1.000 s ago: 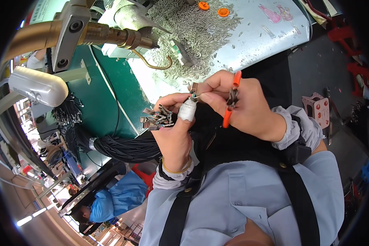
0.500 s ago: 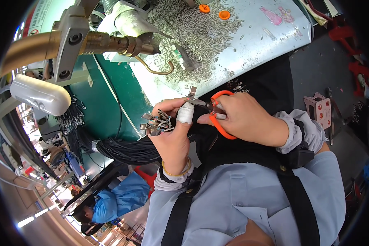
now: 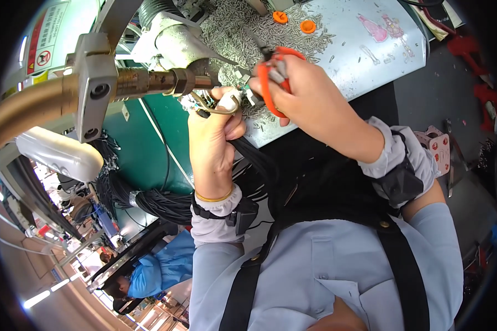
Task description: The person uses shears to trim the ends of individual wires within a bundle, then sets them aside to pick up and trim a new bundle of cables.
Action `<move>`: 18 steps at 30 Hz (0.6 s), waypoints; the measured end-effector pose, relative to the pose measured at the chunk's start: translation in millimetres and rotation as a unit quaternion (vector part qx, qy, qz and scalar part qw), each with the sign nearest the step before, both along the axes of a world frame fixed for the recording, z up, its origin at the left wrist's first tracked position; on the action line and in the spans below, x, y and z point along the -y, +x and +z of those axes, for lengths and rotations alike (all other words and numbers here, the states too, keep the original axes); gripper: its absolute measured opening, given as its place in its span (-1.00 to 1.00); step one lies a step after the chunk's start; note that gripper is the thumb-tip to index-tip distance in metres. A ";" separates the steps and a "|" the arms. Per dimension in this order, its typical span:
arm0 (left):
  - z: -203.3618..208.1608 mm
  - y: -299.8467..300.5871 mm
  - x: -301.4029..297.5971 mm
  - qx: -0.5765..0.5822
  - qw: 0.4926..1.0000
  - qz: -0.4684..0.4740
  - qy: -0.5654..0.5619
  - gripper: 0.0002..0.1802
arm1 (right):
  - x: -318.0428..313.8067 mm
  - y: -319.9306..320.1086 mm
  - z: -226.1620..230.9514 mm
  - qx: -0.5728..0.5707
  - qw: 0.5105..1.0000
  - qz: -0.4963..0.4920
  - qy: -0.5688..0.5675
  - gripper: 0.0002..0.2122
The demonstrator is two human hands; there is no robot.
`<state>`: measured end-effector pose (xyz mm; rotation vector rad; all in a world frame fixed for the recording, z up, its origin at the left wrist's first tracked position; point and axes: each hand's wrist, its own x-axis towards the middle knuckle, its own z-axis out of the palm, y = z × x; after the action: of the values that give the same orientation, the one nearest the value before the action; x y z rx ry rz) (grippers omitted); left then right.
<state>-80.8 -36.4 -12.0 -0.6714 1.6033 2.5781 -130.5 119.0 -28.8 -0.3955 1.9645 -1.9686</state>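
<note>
My left hand, with white tape round its thumb, is closed on a bundle of cables. Their metal connector ends stick out beside the thumb, partly hidden by a curved brass rod. Black cables run down from the fist toward my lap. My right hand grips orange-handled scissors, with the blades pointing away over the pile of small metal pieces. Motion blurs the blades, so I cannot tell whether they are apart. A pale connector end shows between the two hands.
A brass nozzle on a metal bracket juts in from the left, close above my left hand. Two orange caps sit by the pile on the white tray. More black cables lie left. Another person in blue sits beyond.
Both hands have moved away from my body, up to the nozzle and the metal pile. The scissors have left the connector they touched near the left thumb and now point farther out.
</note>
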 end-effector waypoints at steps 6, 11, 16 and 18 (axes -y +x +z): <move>0.7 -4.1 15.5 -0.001 0.998 -0.058 0.013 -0.78 | 6.4 -10.8 4.3 0.037 0.998 0.048 -0.003 -0.87; 7.6 -6.5 11.5 0.008 0.998 -0.062 -0.032 -0.72 | 9.0 -10.4 -4.8 -0.047 0.999 0.020 -0.003 -0.87; 10.6 -3.8 5.8 0.002 0.997 -0.038 -0.065 -0.70 | 9.2 -8.9 -2.4 -0.075 0.997 0.009 0.003 -0.86; 10.4 -4.2 6.6 0.003 0.997 -0.037 -0.062 -0.71 | 9.8 -7.7 -2.4 -0.097 0.995 -0.007 0.002 -0.86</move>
<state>-85.0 -42.9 -1.6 -0.6142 1.7616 2.4391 -138.2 109.2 -31.3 -0.5941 2.0901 -2.0011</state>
